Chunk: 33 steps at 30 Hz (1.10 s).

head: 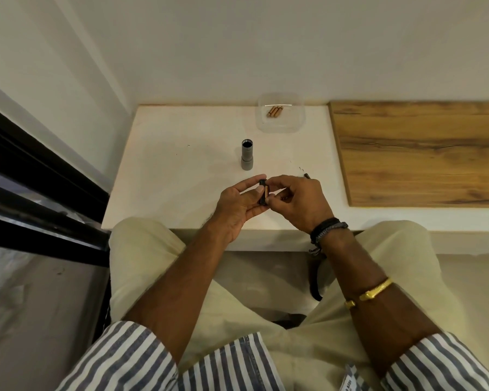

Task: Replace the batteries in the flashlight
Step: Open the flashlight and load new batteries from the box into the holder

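The grey flashlight body (247, 155) stands upright on the white table (181, 165), its open dark end facing up. In front of it my left hand (239, 206) holds a black battery holder (263, 191) with a copper-coloured battery showing in it. My right hand (298, 203) meets the holder from the right, its fingertips pinched on the holder's side at the battery. A small dark part (306, 175), perhaps the flashlight's cap, peeks out on the table behind my right hand. Three copper-coloured batteries (275, 111) lie in a clear plastic container (280, 112) at the back.
A wooden board (424, 153) covers the table's right part. The wall runs close behind the container. A dark window frame (40, 193) stands at the left. My knees in light trousers sit under the table's front edge.
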### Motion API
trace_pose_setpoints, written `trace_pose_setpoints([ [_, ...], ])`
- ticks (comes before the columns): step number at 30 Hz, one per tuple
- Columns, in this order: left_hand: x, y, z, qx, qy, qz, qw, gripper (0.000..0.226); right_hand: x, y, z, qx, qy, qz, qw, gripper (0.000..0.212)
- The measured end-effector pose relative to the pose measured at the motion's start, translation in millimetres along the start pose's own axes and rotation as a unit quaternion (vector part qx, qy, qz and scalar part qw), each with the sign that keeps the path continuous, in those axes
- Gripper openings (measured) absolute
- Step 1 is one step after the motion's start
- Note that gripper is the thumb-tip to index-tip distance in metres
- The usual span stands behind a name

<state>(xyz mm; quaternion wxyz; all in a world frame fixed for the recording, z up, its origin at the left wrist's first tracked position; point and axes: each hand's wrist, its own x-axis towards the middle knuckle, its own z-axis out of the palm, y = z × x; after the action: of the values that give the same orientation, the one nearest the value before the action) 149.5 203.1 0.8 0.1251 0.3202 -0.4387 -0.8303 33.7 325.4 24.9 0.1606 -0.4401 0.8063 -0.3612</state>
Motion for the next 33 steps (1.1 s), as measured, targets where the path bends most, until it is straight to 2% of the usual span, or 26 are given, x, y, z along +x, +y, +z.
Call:
trace_pose_setpoints([
  [6, 0.7, -1.3, 0.1, 0.042, 0.008, -0.002, 0.999, 0.024, -0.3, 0.0, 1.1, -0.007, -0.015, 0.016, 1.000, 0.034],
  [26, -0.6, -2.0, 5.0, 0.086, 0.002, 0.041, 0.995, 0.021, 1.1, -1.1, 3.8, 0.059, 0.056, 0.026, 0.996, 0.009],
  [31, 0.9, -3.4, 6.9, 0.063, 0.006, 0.035, 0.997, 0.021, 1.7, -0.3, 5.0, 0.123, 0.103, 0.071, 0.984, 0.007],
  [33, 2.4, -4.3, 7.6, 0.045, 0.016, 0.033, 0.998, 0.020, 1.4, 0.5, 6.1, 0.171, 0.115, 0.096, 0.974, 0.013],
])
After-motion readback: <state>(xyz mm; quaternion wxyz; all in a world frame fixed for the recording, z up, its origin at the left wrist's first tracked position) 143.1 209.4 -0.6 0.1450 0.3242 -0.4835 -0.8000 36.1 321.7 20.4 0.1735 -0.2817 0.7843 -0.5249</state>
